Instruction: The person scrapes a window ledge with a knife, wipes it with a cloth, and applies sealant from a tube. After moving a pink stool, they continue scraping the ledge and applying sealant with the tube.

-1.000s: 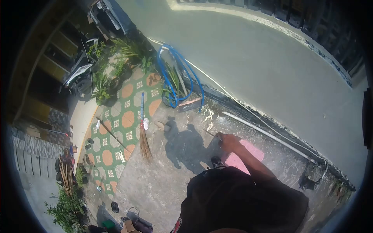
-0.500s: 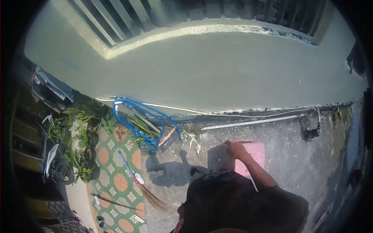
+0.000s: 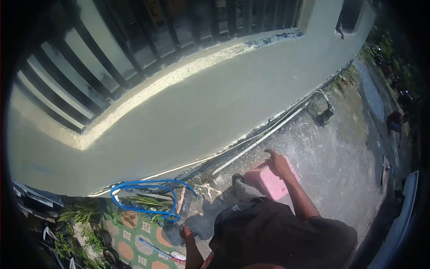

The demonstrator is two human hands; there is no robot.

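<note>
My right hand [image 3: 277, 163] is over a pink plastic container [image 3: 273, 183], its fingers bent together round something thin that I cannot make out. The container stands on the concrete beside my shoe [image 3: 237, 179]. My left hand [image 3: 187, 233] is low on the left, above the shadowed ground near the tiles. Its fingers are curled together, and what they hold, if anything, is too small to tell.
A blue hose [image 3: 142, 183] lies looped by plants at the wall [image 3: 179, 116]. A white pipe [image 3: 255, 142] runs along the wall's foot. A broom handle [image 3: 156, 249] rests on patterned tiles [image 3: 145, 240]. A person [image 3: 395, 121] is at the far right.
The view has turned, so the wall slants. My left hand has come into view. My right hand now lies above the pink container, and the thin stick it held hardly shows.
</note>
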